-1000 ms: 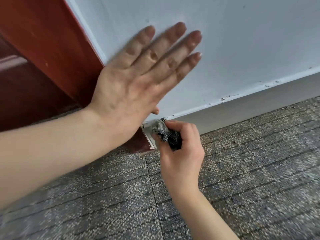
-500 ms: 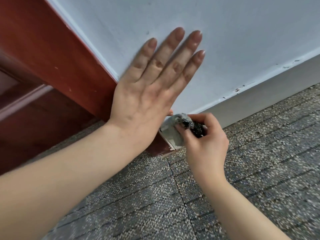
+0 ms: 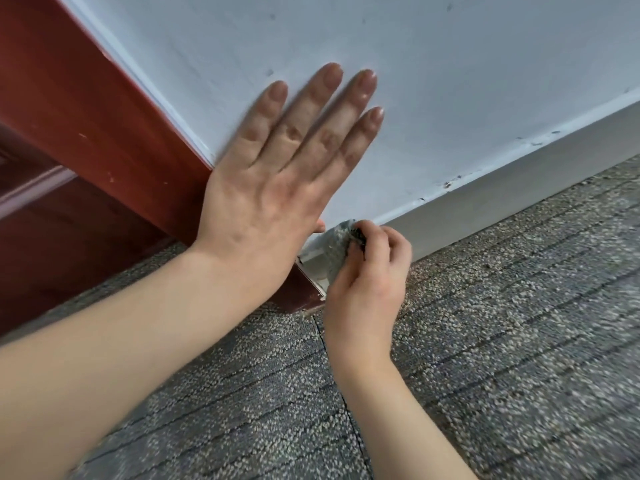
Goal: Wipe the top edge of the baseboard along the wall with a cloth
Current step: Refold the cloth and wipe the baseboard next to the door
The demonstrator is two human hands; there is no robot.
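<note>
A grey baseboard (image 3: 502,199) runs along the foot of a pale wall (image 3: 450,81), rising toward the right. Its top edge shows small dark chips. My right hand (image 3: 367,282) grips a bunched grey cloth (image 3: 337,247) with a dark patch, pressed on the baseboard's left end beside the door frame. My left hand (image 3: 277,174) lies flat on the wall just above, fingers straight and spread.
A reddish-brown wooden door frame (image 3: 104,116) stands at the left and meets the baseboard's end. Grey speckled carpet tiles (image 3: 485,341) cover the floor below.
My right hand with the cloth has shifted slightly right along the baseboard's left end. The view has swung left, and my left hand stays flat on the wall.
</note>
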